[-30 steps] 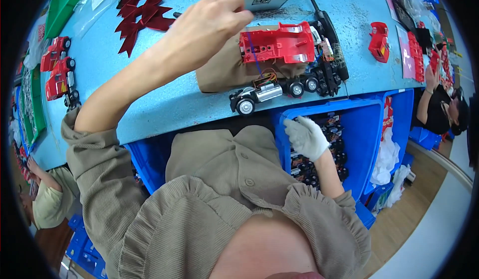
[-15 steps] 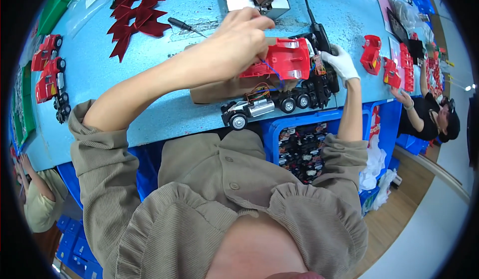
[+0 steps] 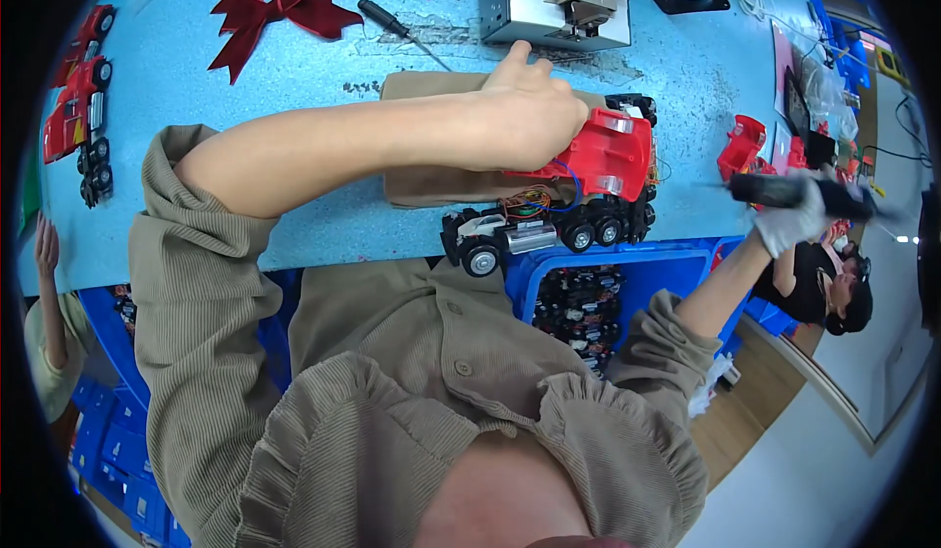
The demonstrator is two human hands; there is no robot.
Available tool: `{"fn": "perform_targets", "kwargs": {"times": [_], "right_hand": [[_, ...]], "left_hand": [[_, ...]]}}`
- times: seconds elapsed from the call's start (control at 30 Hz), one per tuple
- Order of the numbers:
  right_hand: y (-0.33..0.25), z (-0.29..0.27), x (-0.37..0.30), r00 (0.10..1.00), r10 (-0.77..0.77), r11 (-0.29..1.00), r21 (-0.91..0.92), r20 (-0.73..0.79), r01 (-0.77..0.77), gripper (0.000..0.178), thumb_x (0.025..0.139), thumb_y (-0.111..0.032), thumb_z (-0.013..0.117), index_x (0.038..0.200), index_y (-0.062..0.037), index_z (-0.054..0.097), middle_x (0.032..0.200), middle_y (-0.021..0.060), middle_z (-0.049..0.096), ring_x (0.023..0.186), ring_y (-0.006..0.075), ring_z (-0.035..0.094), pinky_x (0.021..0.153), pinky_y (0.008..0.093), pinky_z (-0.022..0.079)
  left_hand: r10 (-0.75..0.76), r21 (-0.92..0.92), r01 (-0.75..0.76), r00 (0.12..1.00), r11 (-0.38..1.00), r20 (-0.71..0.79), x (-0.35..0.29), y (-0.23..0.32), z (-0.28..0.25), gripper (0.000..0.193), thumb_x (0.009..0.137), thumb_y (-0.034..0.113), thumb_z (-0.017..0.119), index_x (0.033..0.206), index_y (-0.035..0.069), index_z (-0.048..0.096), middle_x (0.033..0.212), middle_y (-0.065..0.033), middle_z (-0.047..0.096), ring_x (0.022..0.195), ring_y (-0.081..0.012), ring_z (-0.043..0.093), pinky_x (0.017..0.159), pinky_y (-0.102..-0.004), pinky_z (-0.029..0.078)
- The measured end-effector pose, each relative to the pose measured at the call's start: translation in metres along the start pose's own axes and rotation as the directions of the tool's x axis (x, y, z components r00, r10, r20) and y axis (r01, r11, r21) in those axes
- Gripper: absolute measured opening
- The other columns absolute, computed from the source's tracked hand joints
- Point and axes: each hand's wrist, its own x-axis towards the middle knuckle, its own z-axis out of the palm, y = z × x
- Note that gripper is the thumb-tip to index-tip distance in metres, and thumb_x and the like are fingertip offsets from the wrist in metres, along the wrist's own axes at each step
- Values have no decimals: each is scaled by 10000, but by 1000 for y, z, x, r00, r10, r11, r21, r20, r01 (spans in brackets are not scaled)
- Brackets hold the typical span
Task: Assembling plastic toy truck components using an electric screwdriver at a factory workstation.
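Black power tool (image 3: 767,191) in the white-gloved right hand (image 3: 794,221): that is the newest change. It is now lifted clear, slightly blurred, its tip pointing left toward the red plastic shell (image 3: 623,154) but well apart from it. For the work in hand, this seems to mean the tool is ready to use while the shell is kept steady.

The gloved fingers are closed round the tool's body. The bare left hand (image 3: 539,107) lies over the left part of the shell, some fingers stretched toward the far side; its fingertips are partly hidden, so I cannot tell whether it grips or only presses.

The shell rests on the right part of a brown pad (image 3: 417,185) on the blue table (image 3: 323,195). Just on its near side lies a black chassis (image 3: 529,237) with wheels and a silver tank, and a blue wire (image 3: 576,177) loops from the shell toward the chassis's coloured leads.

Against the earlier frames: 1.0 s ago the gloved hand was empty near the blue bin (image 3: 659,288) and the left hand was raised above the shell; 0.5 s ago the glove had reached the tool, which was lying right of the shell.
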Motion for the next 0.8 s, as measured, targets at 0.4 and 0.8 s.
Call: {"fn": "perform_targets", "kwargs": {"times": [0.4,0.8], "right_hand": [[-58,150,-20,912,43,702,638,407,-318,225,732,-247,581,638,-77,468,612,-2,469,538,162,481,527,322,395],[-44,214,-58,796,-344,927,314,498,204,134,802,-88,524,711,9,540,578,114,549,499,151,548,530,289,468]], "left_hand": [[39,11,-39,999,999,-2,-16,4,-4,141,657,97,638,777,23,634,932,-129,595,933,-299,550,859,-434,396],[80,-3,-81,997,997,-19,-14,8,-11,165,654,115,649,784,20,613,865,-154,602,842,-311,590,703,-400,474]]}}
